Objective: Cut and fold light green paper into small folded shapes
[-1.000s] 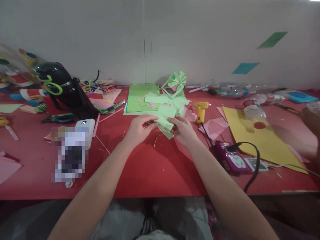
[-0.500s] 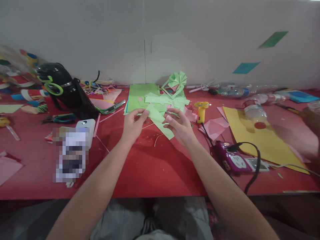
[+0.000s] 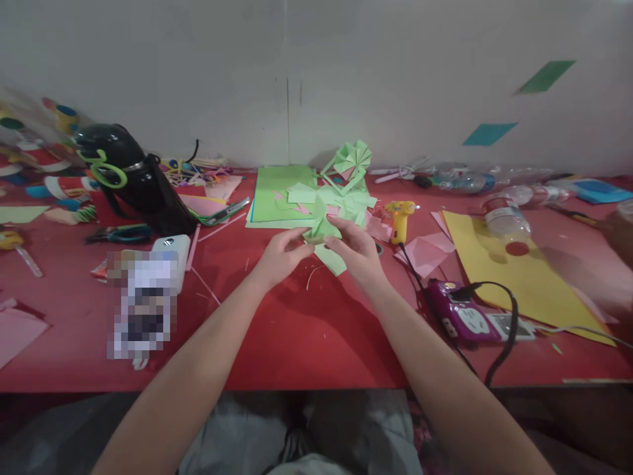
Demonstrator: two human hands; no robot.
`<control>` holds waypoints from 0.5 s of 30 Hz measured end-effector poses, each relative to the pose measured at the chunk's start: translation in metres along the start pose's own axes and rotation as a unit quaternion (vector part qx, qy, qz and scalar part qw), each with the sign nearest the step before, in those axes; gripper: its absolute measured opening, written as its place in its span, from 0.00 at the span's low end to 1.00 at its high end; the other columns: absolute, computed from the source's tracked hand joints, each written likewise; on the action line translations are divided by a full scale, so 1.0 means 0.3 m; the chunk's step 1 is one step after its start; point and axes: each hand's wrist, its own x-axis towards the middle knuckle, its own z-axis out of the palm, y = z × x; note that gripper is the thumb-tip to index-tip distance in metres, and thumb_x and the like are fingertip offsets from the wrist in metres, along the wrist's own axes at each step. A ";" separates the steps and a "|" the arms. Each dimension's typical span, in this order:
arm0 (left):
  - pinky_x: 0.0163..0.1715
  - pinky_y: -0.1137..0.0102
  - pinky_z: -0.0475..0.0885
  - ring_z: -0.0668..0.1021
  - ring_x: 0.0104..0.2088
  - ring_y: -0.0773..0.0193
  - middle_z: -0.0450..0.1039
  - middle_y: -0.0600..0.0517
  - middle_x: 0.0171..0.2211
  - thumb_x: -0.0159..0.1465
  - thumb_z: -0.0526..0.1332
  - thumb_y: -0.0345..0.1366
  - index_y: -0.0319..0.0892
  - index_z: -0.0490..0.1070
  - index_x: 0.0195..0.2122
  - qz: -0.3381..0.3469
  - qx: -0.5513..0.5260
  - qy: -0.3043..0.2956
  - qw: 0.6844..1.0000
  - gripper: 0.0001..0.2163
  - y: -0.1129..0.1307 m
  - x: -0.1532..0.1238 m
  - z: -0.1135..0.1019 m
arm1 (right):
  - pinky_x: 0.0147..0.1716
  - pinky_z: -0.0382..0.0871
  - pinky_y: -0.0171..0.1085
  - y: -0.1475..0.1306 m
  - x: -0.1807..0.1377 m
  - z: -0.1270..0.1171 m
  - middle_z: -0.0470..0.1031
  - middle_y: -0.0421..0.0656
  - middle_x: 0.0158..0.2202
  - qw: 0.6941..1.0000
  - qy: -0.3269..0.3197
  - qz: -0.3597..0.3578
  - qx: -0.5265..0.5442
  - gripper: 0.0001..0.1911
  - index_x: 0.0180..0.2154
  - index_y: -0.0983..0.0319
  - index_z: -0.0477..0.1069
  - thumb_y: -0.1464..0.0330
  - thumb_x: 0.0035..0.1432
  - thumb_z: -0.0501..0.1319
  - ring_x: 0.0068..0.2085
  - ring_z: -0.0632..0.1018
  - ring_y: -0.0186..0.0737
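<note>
Between my two hands is a piece of light green paper (image 3: 322,230), bent up into a curved fold. My left hand (image 3: 284,256) pinches its left side between thumb and fingers. At the right side my right hand (image 3: 357,249) grips it in the same way. Another light green paper strip (image 3: 332,260) lies on the table just beneath. Behind my hands are green sheets (image 3: 277,191) with loose green cut pieces, and a folded green paper flower (image 3: 353,158) on a paper frame.
A yellow glue gun (image 3: 399,221) with a black cord stands to the right, near a purple power strip (image 3: 459,313). Yellow card (image 3: 534,290) and plastic bottles (image 3: 509,221) lie farther right, by another person's hand (image 3: 618,241). On the left are a black flask (image 3: 133,178), pliers (image 3: 119,233) and a phone (image 3: 146,303).
The green paper was flat and is now bent into a curved fold. My left hand has moved right, closer to my right hand, which has closed on the paper.
</note>
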 end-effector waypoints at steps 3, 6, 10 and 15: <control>0.52 0.64 0.70 0.78 0.49 0.54 0.80 0.48 0.44 0.62 0.63 0.42 0.42 0.80 0.39 -0.010 -0.006 -0.021 1.000 0.11 0.000 0.000 -0.003 | 0.47 0.73 0.43 -0.006 -0.006 0.003 0.77 0.43 0.49 0.996 -0.015 -0.034 -0.077 0.18 0.46 0.53 0.75 0.57 0.54 0.69 0.50 0.76 0.44; 0.47 0.64 0.72 0.79 0.45 0.56 0.79 0.47 0.41 0.63 0.63 0.47 0.41 0.79 0.36 -0.042 -0.089 -0.031 0.995 0.14 -0.004 0.005 0.000 | 0.52 0.71 0.45 -0.009 -0.017 0.011 0.76 0.44 0.51 0.986 -0.031 -0.083 -0.139 0.18 0.48 0.54 0.73 0.60 0.56 0.68 0.53 0.76 0.45; 0.44 0.65 0.74 0.80 0.39 0.61 0.79 0.47 0.38 0.61 0.67 0.48 0.40 0.76 0.35 -0.086 -0.201 -0.011 0.976 0.14 -0.006 0.008 0.005 | 0.54 0.71 0.46 0.002 -0.029 0.018 0.76 0.46 0.52 0.975 -0.059 -0.137 -0.167 0.21 0.53 0.55 0.67 0.68 0.57 0.64 0.53 0.77 0.44; 0.42 0.66 0.75 0.81 0.38 0.61 0.79 0.48 0.37 0.57 0.70 0.40 0.39 0.75 0.37 -0.112 -0.233 0.030 0.966 0.12 -0.009 0.010 -0.005 | 0.62 0.64 0.56 0.030 -0.023 0.014 0.73 0.47 0.59 0.917 -0.123 -0.234 -0.298 0.21 0.49 0.55 0.73 0.76 0.53 0.60 0.61 0.73 0.50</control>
